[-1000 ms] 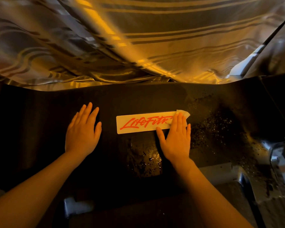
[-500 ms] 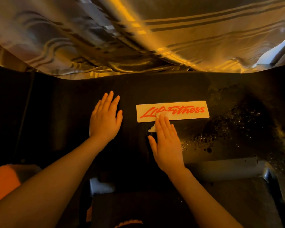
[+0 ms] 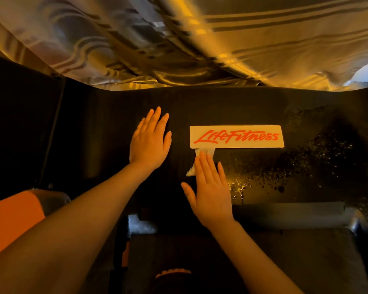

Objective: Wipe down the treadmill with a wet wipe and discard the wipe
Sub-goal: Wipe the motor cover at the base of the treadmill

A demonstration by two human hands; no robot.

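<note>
Most of the wet wipe [image 3: 202, 153] hides under the right hand [image 3: 210, 192].

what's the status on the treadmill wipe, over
Right hand flat, pressing the wet wipe on the treadmill hood just below the logo label. Left hand flat on the hood. Droplets at right. Nothing in the way.

black treadmill [image 3: 232, 107], white wipe [image 3: 202, 152], striped curtain [image 3: 221, 39]

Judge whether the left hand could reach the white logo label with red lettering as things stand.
Probably yes: the left hand lies flat on the black treadmill cover, beside the label, with bare surface between them.
</note>
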